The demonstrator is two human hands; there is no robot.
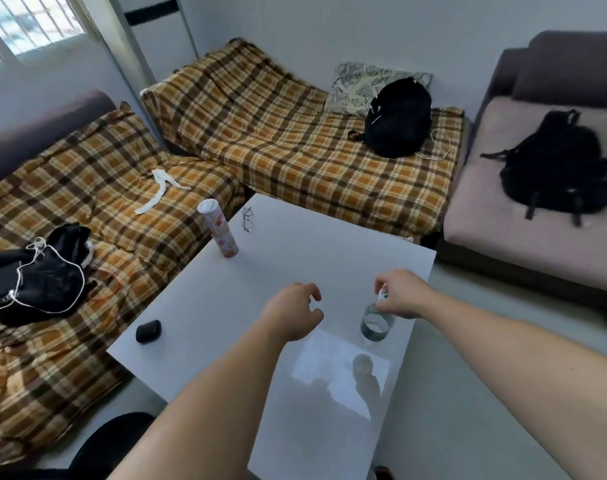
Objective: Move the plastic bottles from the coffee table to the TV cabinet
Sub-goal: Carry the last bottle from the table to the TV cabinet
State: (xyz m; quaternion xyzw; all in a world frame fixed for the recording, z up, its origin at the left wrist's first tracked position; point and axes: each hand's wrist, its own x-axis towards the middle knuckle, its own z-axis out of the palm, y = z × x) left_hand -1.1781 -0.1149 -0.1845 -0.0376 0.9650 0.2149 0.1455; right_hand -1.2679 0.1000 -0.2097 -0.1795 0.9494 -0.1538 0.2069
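Here, right hand (400,294) clamped on plastic bottle (376,325) top, coffee table (295,258) 4 o'clock edge — left hand (293,311) beside, fingers loosely curled, apart, empty.

On the white table (295,258), the right hand (404,294) grips the top of a clear plastic bottle (376,325) with its fingers (381,284) curled around the cap end. The left hand (295,311) hovers loosely curled just beside it at nine o'clock, empty. A tall snack tube (219,228) stands at eleven o'clock, with glasses (247,219) near it and a small black case (149,331) toward the table's left edge.
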